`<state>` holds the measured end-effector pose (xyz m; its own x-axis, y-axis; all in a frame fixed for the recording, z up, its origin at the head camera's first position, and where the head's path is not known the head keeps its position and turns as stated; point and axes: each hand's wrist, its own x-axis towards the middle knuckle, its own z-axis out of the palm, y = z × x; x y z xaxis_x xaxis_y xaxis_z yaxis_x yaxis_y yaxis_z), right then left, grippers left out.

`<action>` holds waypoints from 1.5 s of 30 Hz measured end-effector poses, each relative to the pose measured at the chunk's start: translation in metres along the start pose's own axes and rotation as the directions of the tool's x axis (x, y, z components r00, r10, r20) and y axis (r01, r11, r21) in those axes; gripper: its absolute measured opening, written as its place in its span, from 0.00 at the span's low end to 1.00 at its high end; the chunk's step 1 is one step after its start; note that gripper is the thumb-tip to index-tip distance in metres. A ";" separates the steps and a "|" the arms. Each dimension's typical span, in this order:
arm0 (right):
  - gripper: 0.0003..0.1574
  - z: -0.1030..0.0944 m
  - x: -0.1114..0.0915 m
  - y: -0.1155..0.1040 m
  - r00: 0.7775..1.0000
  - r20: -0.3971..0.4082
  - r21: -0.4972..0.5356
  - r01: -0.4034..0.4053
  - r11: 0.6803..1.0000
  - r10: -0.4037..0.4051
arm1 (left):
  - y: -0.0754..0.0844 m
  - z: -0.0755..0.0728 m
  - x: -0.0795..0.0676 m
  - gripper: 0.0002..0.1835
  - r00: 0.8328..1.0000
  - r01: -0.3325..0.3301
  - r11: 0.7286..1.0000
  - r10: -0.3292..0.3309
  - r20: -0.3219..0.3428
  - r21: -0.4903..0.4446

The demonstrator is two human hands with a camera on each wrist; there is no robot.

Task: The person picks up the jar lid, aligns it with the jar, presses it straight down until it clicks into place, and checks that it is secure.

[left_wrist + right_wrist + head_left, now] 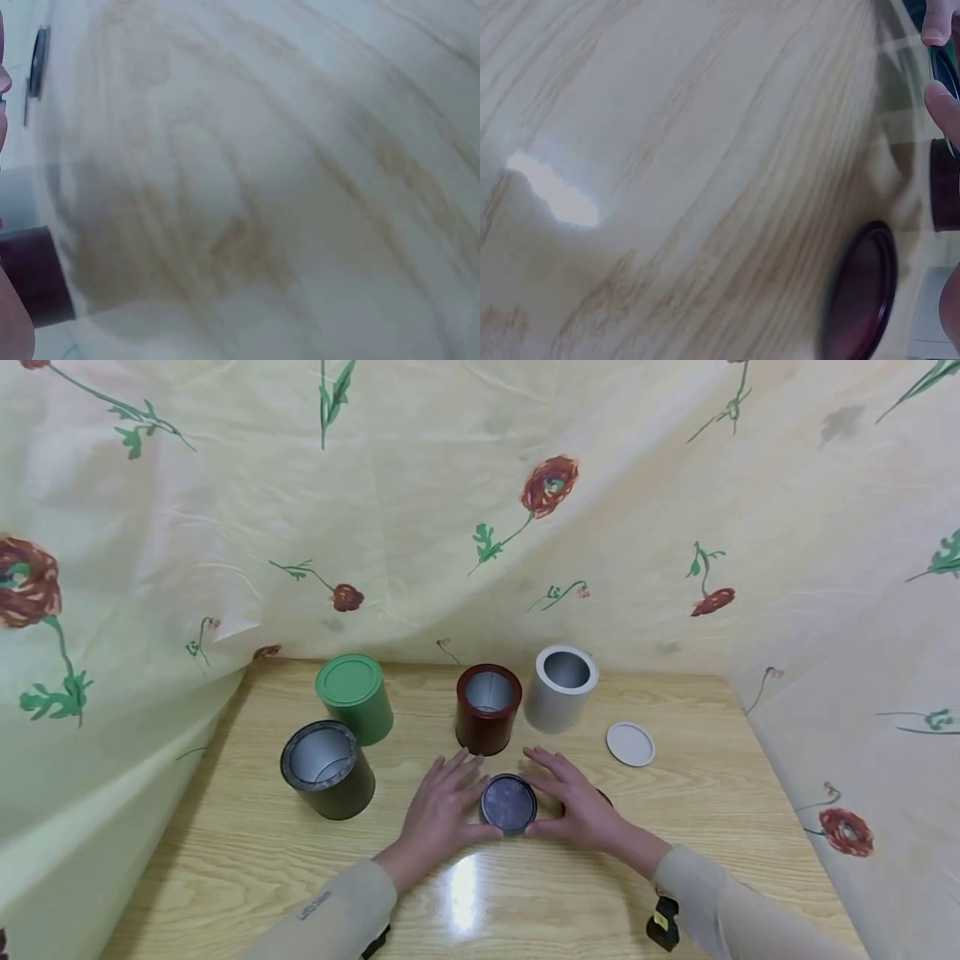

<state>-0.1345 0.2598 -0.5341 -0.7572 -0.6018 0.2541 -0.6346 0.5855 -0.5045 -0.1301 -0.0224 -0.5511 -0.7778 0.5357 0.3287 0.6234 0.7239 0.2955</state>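
Four cylindrical cans stood on a light wood-grained table (735,793); one wore a lid. That was the green can (369,717), near the surface's far edge toward its far left corner, a flat green lid (349,681) seated on top. A dark grey can (341,797) with a silvery inside stood open nearer the left edge. An open dark red can (483,731) stood near the middle of the far edge, an open white can (551,710) just to its right.

Both hands worked mid-surface on a round, dark grey lid (509,803). Left hand (446,806): partly open, thumb and fingers curved to grip the left rim. Right hand (581,802): the same at the right rim. Whether the lid was clear of the wood, could not tell.

Loose: a flat white disc lid (630,744) toward the right edge; a rimmed dark red lid (862,300) by the right hand.

Progress, as judged: lid work partway. Green closed; three cans open, their likely lids apart, the dark grey one in hand and over no can.
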 end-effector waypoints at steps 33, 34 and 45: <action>0.53 -0.050 0.058 -0.060 0.951 -0.148 -0.037 0.268 0.963 -0.270 | -0.005 -0.117 0.003 0.42 0.966 -0.106 0.991 0.123 -0.229 0.085; 0.53 -0.050 0.061 -0.062 0.952 -0.145 -0.038 0.266 0.963 -0.269 | -0.006 -0.119 0.002 0.42 0.966 -0.103 0.991 0.120 -0.229 0.086; 0.52 -0.054 0.094 -0.079 0.954 -0.107 -0.033 0.278 0.960 -0.280 | -0.018 -0.150 -0.006 0.43 0.975 -0.029 0.998 0.039 -0.220 0.048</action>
<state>-0.1639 0.1862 -0.4262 -0.5615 -0.6797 0.4720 -0.8247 0.4131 -0.3862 -0.1250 -0.1037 -0.4240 -0.7163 0.4545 0.5295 0.6412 0.7279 0.2427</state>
